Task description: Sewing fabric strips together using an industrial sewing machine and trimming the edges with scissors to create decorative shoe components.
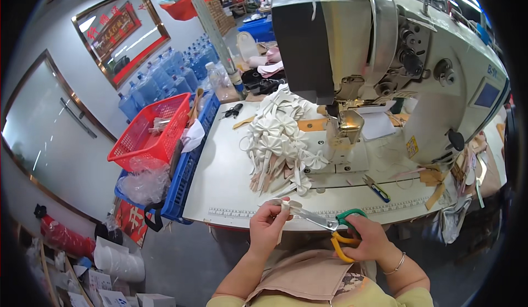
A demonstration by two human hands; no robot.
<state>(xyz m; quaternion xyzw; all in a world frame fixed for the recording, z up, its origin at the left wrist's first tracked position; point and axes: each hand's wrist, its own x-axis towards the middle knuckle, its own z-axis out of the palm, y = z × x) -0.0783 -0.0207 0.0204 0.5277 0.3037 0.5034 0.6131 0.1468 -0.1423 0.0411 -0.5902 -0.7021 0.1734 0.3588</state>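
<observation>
My left hand pinches a small white fabric piece between thumb and fingers, just over the table's front edge. My right hand is closed round the handles of a pair of scissors, one loop green and the other yellow-orange. The scissor blades point left and reach the white piece; whether they are cutting it I cannot tell. Beyond my hands lies a heap of white flower-shaped fabric pieces with straps, some showing a beige underside. A sewing machine stands to the right of the heap.
Small thread snips lie right of the needle area, behind a printed ruler strip. At the left, a red basket rests in a blue crate. Fabric scraps crowd the table's right end. Black-handled snips lie far left.
</observation>
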